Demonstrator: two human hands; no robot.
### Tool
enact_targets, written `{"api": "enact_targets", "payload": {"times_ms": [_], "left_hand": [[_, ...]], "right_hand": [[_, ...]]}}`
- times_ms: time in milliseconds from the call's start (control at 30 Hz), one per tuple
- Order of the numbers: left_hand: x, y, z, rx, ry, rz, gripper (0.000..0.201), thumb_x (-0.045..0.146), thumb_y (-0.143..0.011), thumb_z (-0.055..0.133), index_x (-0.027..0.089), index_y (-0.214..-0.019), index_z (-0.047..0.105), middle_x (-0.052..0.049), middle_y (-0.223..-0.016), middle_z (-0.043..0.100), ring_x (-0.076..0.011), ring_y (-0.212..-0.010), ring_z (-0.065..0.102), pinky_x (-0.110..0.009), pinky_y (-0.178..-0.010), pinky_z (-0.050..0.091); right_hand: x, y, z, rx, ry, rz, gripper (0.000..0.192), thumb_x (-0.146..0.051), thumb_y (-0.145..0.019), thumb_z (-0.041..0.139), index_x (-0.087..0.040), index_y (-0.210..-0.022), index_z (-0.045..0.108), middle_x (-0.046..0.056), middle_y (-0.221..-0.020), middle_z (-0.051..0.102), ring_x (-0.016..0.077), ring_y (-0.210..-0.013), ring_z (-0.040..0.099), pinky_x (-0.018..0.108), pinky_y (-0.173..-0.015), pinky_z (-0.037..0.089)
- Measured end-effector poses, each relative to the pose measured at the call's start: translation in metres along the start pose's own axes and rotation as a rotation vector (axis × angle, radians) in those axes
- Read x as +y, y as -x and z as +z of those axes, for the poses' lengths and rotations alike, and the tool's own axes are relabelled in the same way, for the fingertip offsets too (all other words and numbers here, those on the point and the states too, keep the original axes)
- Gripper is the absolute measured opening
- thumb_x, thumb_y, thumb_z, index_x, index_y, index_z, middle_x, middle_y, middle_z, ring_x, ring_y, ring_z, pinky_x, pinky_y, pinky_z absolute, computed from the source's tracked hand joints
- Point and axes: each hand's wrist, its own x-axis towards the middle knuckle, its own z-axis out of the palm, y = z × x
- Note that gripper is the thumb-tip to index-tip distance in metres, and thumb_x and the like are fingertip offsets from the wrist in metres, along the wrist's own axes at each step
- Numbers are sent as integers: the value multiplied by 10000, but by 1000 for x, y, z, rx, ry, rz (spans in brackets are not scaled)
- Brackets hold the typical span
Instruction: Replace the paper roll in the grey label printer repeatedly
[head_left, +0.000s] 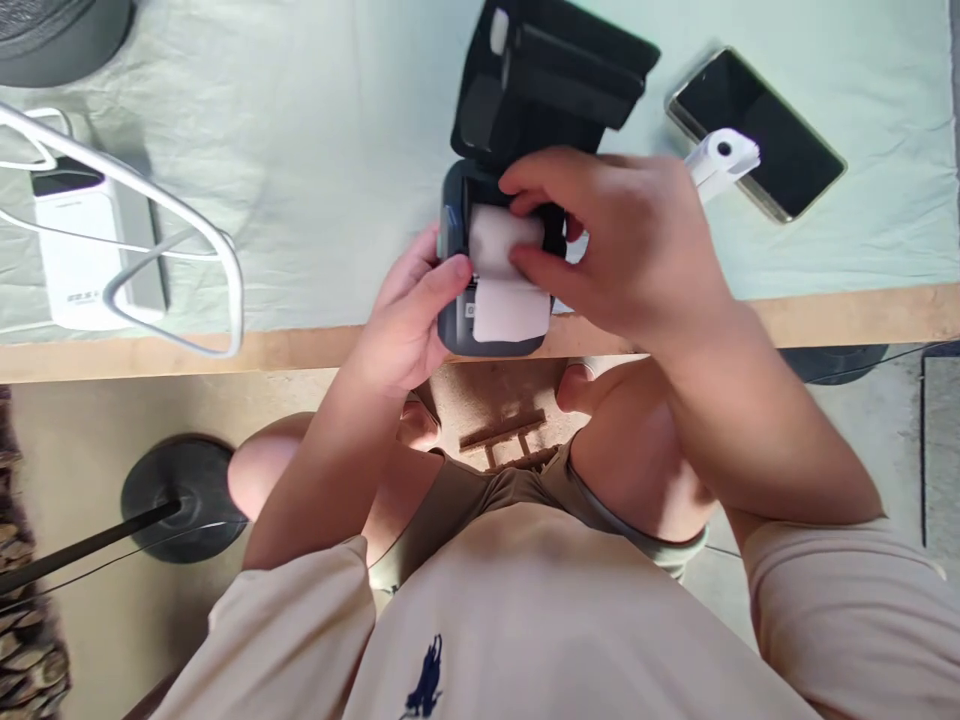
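Observation:
A small dark receipt printer [453,325] is held over the table's front edge, its black lid [555,85] swung up and away from me. Inside its bay lies a white paper roll [504,232], with a loose strip of paper [511,312] hanging out over the front. My left hand [415,315] grips the printer's left side, thumb near the paper. Above the bay, my right hand [615,235] has its fingers curled on the roll's right side. Part of the printer's right side is hidden behind that hand.
Right of the printer, a smartphone [757,135] lies near another white paper roll [721,165]. A white power bank [90,255] with a looped white cable [238,290] is at the left. The table's wooden edge [300,352] runs above my knees. A dark round object [60,40] stands top left.

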Motion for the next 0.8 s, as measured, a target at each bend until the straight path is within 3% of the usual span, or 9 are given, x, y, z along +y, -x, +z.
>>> {"api": "enact_targets", "payload": {"times_ms": [67, 167, 267, 333, 433, 500, 567, 667, 800], "left_hand": [[0, 1, -2, 16, -25, -7, 229, 270, -848, 778, 225, -1050, 678, -72, -1163, 745, -314, -1486, 524, -425, -1189, 536], [-3, 0, -3, 16, -30, 13, 278, 313, -810, 821, 228, -1036, 684, -80, -1112, 759, -339, -1450, 560, -420, -1158, 554], [-5, -2, -3, -5, -8, 29, 294, 372, -837, 790, 225, -1074, 696, -94, -1113, 761, -346, -1412, 594, -428, -1121, 575], [-5, -3, -2, -15, 15, 22, 298, 401, -871, 749, 203, -1089, 708, -111, -1104, 761, -347, -1383, 616, -447, -1104, 583], [-4, -4, -1, -9, 70, 19, 269, 430, -923, 682, 188, -1031, 725, -108, -991, 765, -341, -1352, 636, -481, -1089, 593], [-3, -5, 0, 9, 116, 31, 261, 437, -954, 625, 204, -1008, 731, -80, -919, 760, -322, -1362, 634, -483, -1094, 596], [-3, -6, 0, 40, 139, 44, 281, 441, -968, 580, 217, -1034, 737, -57, -917, 763, -299, -1386, 623, -462, -1107, 595], [-3, -8, 1, 95, 114, 62, 302, 453, -951, 592, 223, -1071, 748, -48, -986, 783, -288, -1407, 611, -423, -1104, 604], [-2, -8, 4, 99, 82, 72, 308, 433, -949, 615, 196, -1067, 771, -54, -1082, 809, -296, -1422, 597, -411, -1127, 597]], "right_hand": [[-2, -2, 0, -31, 115, 34, 457, -309, -839, 647, -358, -1294, 661, -43, -1059, 768, 202, -807, 666, 358, -689, 472], [-5, -6, 3, -14, 150, 72, 359, -384, -781, 704, -350, -1137, 731, -7, -839, 721, 195, -687, 572, 337, -575, 363], [-7, -6, 1, -12, 75, 101, 348, -307, -704, 740, -322, -1052, 735, -11, -813, 699, 172, -649, 522, 345, -609, 409], [-5, -2, -6, 27, -134, 60, 360, -261, -715, 719, -317, -1071, 722, -35, -905, 729, 134, -624, 504, 329, -601, 414], [8, 3, -17, 188, -613, 28, 310, -198, -730, 655, -306, -1015, 713, -34, -965, 716, 91, -596, 469, 284, -482, 299], [23, 1, -16, 248, -941, 44, 306, -191, -679, 603, -273, -958, 700, -13, -806, 638, 89, -536, 432, 283, -404, 223], [38, -2, -8, 207, -1178, 83, 313, -239, -639, 582, -239, -937, 679, -32, -658, 526, 88, -451, 376, 283, -336, 191], [52, -2, 12, 87, -1219, 175, 310, -293, -661, 683, -219, -958, 632, -57, -678, 570, 68, -453, 423, 235, -337, 275], [55, 6, 27, 80, -1063, 184, 327, -272, -691, 756, -225, -933, 541, -44, -817, 643, 57, -582, 544, 188, -465, 428]]}}
